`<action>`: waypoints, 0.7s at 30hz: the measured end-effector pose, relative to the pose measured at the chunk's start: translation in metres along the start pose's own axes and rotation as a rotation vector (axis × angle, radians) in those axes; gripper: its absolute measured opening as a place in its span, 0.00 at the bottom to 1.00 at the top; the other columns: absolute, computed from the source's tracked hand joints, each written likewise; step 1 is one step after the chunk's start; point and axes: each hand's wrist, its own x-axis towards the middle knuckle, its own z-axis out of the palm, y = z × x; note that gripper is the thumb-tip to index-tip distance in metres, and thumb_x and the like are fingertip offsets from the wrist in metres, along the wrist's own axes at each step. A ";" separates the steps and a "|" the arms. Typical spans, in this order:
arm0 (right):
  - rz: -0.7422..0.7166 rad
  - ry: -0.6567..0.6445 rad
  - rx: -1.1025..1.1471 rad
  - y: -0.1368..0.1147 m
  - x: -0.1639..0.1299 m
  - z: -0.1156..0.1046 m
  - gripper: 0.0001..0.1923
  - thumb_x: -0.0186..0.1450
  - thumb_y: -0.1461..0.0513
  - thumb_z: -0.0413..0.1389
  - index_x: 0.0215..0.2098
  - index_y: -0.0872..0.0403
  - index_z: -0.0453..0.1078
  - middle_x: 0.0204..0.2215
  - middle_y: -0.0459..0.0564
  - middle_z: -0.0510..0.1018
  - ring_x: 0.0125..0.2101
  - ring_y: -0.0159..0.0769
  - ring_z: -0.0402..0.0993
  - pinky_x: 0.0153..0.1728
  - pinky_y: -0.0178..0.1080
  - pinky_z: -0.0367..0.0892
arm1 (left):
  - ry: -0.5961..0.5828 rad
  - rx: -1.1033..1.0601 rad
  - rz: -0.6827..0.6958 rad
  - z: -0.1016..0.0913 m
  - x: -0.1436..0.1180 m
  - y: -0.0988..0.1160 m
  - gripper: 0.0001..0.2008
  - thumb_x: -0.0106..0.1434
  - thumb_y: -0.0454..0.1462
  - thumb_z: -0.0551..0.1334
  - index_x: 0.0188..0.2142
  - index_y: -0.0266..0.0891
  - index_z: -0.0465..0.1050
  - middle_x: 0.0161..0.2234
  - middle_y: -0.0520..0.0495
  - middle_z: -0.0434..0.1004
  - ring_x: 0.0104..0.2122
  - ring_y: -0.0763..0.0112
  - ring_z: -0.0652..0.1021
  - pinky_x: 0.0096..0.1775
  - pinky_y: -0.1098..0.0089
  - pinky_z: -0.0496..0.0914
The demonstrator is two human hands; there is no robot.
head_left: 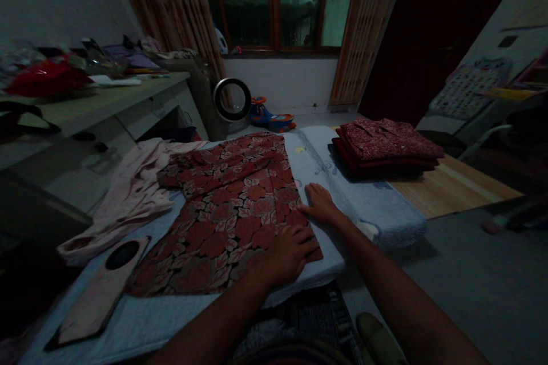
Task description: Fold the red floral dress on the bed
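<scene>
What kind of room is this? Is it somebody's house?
Probably a room in a home, used for folding clothes. Both hands, left hand and right hand, lie flat on a red floral garment on a padded table; folded red clothes are stacked nearby, and a toy ride-on car sits below the window.

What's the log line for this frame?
left hand: flat on red floral garment | right hand: flat on garment edge | folded stack: apart

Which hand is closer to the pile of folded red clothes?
The right hand. It rests at the flowery cloth's right edge, nearer the folded pile up and to its right. The left hand lies flat on the cloth's near corner, farther away.
</scene>
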 end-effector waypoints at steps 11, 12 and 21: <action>0.109 0.058 -0.012 -0.002 0.064 -0.001 0.33 0.65 0.42 0.53 0.56 0.58 0.65 0.57 0.63 0.68 0.60 0.53 0.60 0.59 0.47 0.53 | -0.020 -0.030 -0.046 0.004 -0.002 -0.004 0.16 0.69 0.36 0.60 0.55 0.49 0.71 0.57 0.50 0.72 0.56 0.60 0.67 0.58 0.55 0.62; 0.113 0.057 -0.008 -0.002 0.069 -0.001 0.33 0.65 0.42 0.53 0.55 0.58 0.65 0.57 0.63 0.68 0.59 0.52 0.60 0.59 0.47 0.53 | -0.027 -0.029 -0.049 0.003 -0.002 -0.003 0.16 0.68 0.36 0.60 0.55 0.49 0.71 0.57 0.50 0.72 0.56 0.60 0.67 0.58 0.56 0.63; 0.209 0.094 0.017 -0.001 0.106 -0.002 0.32 0.66 0.48 0.53 0.59 0.62 0.63 0.58 0.66 0.69 0.59 0.52 0.62 0.59 0.47 0.53 | -0.056 -0.072 -0.093 -0.006 -0.001 0.002 0.18 0.67 0.34 0.61 0.55 0.51 0.70 0.56 0.51 0.72 0.55 0.62 0.68 0.59 0.56 0.63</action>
